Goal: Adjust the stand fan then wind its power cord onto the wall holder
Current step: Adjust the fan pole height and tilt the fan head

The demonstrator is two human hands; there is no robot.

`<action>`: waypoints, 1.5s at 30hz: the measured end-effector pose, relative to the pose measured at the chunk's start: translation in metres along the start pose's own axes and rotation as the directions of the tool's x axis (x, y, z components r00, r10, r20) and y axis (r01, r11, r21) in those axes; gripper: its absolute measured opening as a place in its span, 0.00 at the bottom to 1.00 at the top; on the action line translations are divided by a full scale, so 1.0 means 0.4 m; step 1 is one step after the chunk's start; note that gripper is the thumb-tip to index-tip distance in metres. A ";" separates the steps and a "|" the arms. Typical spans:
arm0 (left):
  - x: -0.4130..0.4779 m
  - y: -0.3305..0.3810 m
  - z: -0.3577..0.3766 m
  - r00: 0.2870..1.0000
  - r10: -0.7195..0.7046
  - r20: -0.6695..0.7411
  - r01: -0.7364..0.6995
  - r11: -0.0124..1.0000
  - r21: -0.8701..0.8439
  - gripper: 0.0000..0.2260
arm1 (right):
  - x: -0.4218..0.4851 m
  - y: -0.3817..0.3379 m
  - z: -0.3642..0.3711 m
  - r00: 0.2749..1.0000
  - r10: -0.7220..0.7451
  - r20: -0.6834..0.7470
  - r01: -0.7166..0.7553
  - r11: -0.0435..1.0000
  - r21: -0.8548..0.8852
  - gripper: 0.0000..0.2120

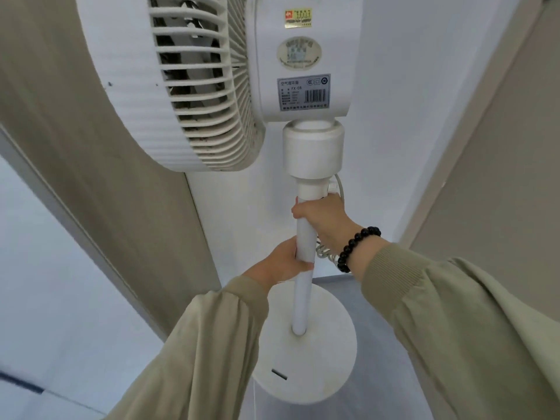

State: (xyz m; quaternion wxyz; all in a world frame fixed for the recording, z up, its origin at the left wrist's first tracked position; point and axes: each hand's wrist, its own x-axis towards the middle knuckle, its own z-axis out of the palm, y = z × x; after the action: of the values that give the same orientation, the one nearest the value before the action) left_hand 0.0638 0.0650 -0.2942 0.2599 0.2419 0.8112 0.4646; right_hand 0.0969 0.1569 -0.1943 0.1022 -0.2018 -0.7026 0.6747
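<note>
The left hand [283, 262] and, above it, the right hand [322, 218] each curl tight around the white pole [301, 301] of the stand fan [197, 86], standing on the floor [381, 301], its grey label [303, 92] reading "FX-08" beside a barcode.

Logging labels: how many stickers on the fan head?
3, stacked on the motor housing: yellow sticker at top, oval sticker below it, grey barcode label lowest. More may sit out of frame above.

- Person is wearing loose, khaki-green long sleeves: left sleeve [212, 344], right sleeve [454, 313].
- Both are ending in ribbed knit cuffs.
- Black bead bracelet [354, 247] is sitting just behind the right hand [321, 216].
</note>
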 end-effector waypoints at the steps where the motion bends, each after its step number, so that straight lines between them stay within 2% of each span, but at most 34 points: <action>1: -0.036 0.009 0.004 1.000 0.011 -0.003 -0.011 1.000 0.005 0.20 | -0.036 -0.012 0.001 1.000 -0.008 0.000 0.008 1.000 0.000 0.11; 5: -0.182 0.022 0.030 0.997 0.051 -0.051 -0.052 0.999 -0.012 0.21 | -0.188 -0.027 0.006 0.999 -0.035 0.016 0.035 0.999 0.023 0.11; 10: -0.388 0.012 0.084 0.991 -0.010 -0.131 -0.009 0.990 -0.143 0.23 | -0.383 -0.015 0.021 0.997 -0.031 0.077 0.030 1.000 0.008 0.11; 22: -0.815 -0.086 0.053 0.962 -0.091 -0.256 0.072 0.994 -0.082 0.17 | -0.725 0.035 0.235 0.973 -0.019 0.231 0.037 0.996 -0.077 0.11; 29: -1.102 -0.239 -0.098 0.932 -0.121 -0.340 0.095 0.991 -0.093 0.16 | -0.921 0.056 0.523 0.929 0.014 0.369 0.008 0.998 -0.058 0.12; 37: -1.440 -0.485 -0.352 0.869 -0.243 -0.430 0.226 0.970 -0.091 0.17 | -1.140 0.091 0.937 0.872 0.042 0.488 -0.013 0.998 -0.064 0.12; 43: -1.683 -0.659 -0.500 0.805 -0.327 -0.495 0.307 0.944 -0.123 0.19 | -1.282 0.138 1.220 0.796 0.080 0.599 -0.036 0.996 -0.084 0.10; 45: -1.759 -0.719 -0.532 0.767 -0.379 -0.517 0.331 0.925 -0.186 0.19 | -1.329 0.164 1.304 0.756 0.095 0.647 -0.042 0.994 -0.098 0.10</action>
State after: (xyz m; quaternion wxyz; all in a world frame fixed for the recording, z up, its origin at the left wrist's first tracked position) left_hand 0.4090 -0.6444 -0.3164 0.1118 -0.0691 0.8618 0.4899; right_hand 0.3665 -0.5397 -0.2265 -0.1807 0.0157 -0.7120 0.6784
